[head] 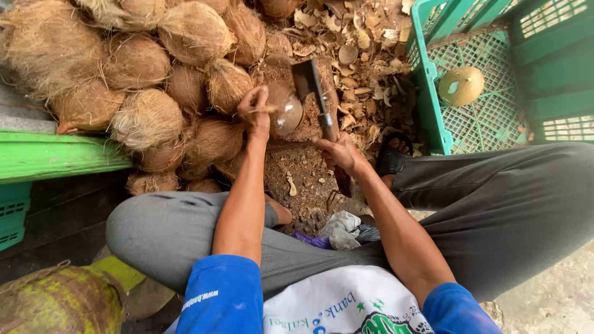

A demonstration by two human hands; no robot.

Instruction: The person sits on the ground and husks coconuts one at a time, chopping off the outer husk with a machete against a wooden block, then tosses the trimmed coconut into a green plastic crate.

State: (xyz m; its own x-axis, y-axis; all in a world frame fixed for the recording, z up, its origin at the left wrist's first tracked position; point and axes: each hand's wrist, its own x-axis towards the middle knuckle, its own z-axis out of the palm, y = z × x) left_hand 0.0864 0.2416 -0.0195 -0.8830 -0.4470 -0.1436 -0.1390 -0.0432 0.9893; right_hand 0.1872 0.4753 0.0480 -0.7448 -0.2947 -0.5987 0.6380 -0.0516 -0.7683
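Left hand [255, 114] gripping a coconut [286, 111] on a block [297, 164] (mostly hidden by husk debris); right hand [338, 153] clasping a cleaver [314, 96], blade resting against the coconut; handle end is hiding behind the wrist.

I am sitting with my knees spread, and the chopping block [303, 148] is standing on the ground between them. My left hand [255, 111] is pressing a coconut [286, 111] down on the block, and my right hand [339, 153] is gripping the cleaver [317, 102] just to the right of it, blade touching the nut. The heap of husked coconuts [142, 80] is lying to my left and ahead. Husk chips [359, 55] are lying beyond the block. The crate [495, 74] is standing to my right, with a peeled coconut [461, 85] resting in it. A cloth [343, 229] is lying near my lap.
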